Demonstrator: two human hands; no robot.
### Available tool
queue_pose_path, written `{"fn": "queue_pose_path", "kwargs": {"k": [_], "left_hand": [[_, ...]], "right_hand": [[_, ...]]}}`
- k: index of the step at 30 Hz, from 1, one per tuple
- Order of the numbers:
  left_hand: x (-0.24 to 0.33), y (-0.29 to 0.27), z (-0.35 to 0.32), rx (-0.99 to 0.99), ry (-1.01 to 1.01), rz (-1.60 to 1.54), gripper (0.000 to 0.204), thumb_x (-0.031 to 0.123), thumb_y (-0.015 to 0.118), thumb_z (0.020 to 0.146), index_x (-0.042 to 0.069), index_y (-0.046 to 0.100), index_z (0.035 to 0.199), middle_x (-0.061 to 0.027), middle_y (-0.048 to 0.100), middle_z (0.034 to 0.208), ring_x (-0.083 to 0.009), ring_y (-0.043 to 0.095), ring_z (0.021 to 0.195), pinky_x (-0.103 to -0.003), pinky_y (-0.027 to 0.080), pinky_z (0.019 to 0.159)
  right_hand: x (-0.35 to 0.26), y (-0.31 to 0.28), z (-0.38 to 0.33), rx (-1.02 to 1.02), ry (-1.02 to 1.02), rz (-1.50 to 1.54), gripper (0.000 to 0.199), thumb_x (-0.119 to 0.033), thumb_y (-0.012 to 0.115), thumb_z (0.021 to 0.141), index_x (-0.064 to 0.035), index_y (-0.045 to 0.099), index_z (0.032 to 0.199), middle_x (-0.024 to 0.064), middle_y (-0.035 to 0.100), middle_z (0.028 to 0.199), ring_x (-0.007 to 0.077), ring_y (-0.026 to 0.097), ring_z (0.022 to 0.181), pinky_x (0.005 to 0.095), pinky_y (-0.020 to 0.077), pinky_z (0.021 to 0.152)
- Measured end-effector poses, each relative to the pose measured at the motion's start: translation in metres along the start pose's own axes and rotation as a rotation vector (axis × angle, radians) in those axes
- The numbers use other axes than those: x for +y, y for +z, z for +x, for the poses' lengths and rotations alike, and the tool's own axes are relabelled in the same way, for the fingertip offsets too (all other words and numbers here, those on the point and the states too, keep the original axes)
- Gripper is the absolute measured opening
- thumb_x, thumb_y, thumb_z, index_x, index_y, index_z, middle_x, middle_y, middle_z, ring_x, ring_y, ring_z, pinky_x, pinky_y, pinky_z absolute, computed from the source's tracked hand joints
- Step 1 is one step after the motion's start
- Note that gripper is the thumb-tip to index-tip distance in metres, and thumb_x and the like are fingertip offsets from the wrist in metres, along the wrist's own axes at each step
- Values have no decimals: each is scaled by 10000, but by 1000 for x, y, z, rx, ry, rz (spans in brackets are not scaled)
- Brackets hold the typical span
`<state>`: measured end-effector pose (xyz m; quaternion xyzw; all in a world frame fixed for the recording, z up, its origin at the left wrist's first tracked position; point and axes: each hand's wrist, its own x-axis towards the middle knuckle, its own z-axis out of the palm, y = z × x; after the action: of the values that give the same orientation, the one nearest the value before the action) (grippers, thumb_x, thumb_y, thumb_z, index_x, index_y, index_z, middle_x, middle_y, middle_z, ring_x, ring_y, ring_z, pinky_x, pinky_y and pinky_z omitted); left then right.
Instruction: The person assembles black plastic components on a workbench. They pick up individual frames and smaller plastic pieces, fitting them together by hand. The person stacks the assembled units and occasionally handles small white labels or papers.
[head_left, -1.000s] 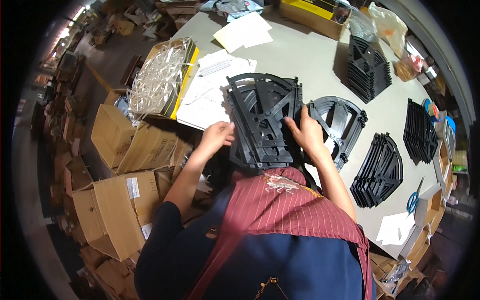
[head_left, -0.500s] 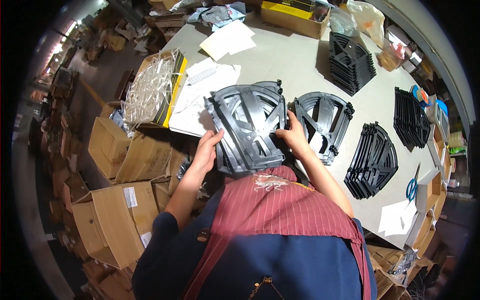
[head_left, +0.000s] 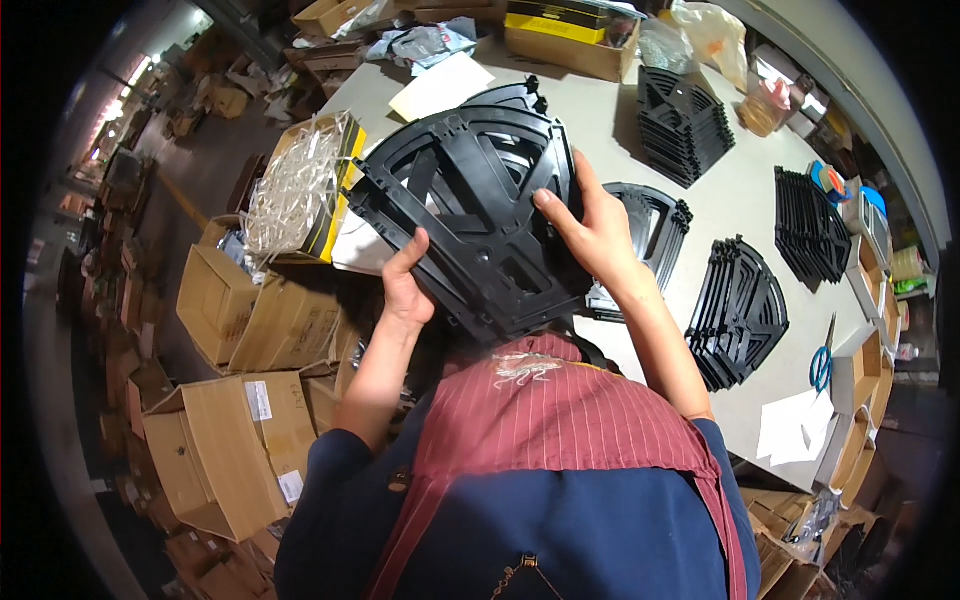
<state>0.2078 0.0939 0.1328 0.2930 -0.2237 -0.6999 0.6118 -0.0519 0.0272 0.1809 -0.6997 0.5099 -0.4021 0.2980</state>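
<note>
Between my two hands is a stack of black fan-shaped plastic frames (head_left: 490,225), tilted and raised over the table's near edge. My left hand (head_left: 408,285) grips its left side, thumb on the front face. On the right side, my right hand (head_left: 595,225) is closed round the edge with its thumb across the front; its other fingers are partly hidden. Behind my right hand, another fan-shaped stack (head_left: 650,235) lies on the table, partly covered by my arm. A further stack of the same black frames (head_left: 740,312) rests to the right of my forearm.
More black stacks stand at the back (head_left: 685,125) and far right (head_left: 810,225) of the table (head_left: 600,135). Blue-handled scissors (head_left: 821,368) lie near white paper (head_left: 795,425). A box of clear strips (head_left: 300,185) is at left, above open cardboard boxes (head_left: 225,440).
The held stack has risen toward me and tilted, so it looks larger and shows its dark front face. Both hands have moved with it, keeping hold of its sides.
</note>
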Motion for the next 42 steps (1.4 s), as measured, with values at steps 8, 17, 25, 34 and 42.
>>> {"fn": "queue_pose_path", "kwargs": {"k": [8, 17, 25, 34, 42], "left_hand": [[-32, 45, 18, 71, 78, 51, 471, 308, 617, 975, 14, 573, 1340, -130, 671, 1256, -269, 648, 1129, -409, 517, 992], [-63, 81, 22, -145, -102, -41, 450, 347, 506, 1021, -3, 602, 1287, -141, 663, 1255, -264, 637, 1152, -394, 488, 1027], [-74, 76, 35, -34, -186, -5, 500, 317, 612, 963, -34, 572, 1318, -172, 683, 1224, -319, 670, 1101, -432, 521, 998], [-54, 60, 43, 52, -123, 32, 480, 317, 612, 977, -25, 592, 1313, -154, 680, 1250, -302, 678, 1087, -423, 546, 955], [-48, 60, 47, 119, -63, 6, 450, 292, 622, 977, -28, 599, 1293, -158, 691, 1222, -305, 685, 1066, -439, 534, 979]], "right_hand": [[-67, -24, -35, -17, -620, -422, 474, -220, 780, 783, -42, 587, 1177, 141, 595, 1128, 351, 535, 1100, 469, 429, 967], [-32, -43, -57, 108, -489, -129, 294, -161, 746, 792, -60, 622, 1038, 101, 624, 985, 323, 551, 1009, 444, 418, 918], [-36, -136, -83, 419, -400, -100, 267, -99, 731, 702, -132, 711, 967, 44, 652, 915, 273, 567, 951, 411, 403, 899], [170, -216, -131, 732, 293, -906, 194, -171, 747, 782, -176, 772, 974, 96, 707, 896, 333, 581, 974, 468, 407, 907], [200, -148, -140, 544, 458, -1093, 267, -231, 732, 813, -109, 748, 1050, 208, 611, 1226, 403, 490, 1174, 532, 357, 1020]]}}
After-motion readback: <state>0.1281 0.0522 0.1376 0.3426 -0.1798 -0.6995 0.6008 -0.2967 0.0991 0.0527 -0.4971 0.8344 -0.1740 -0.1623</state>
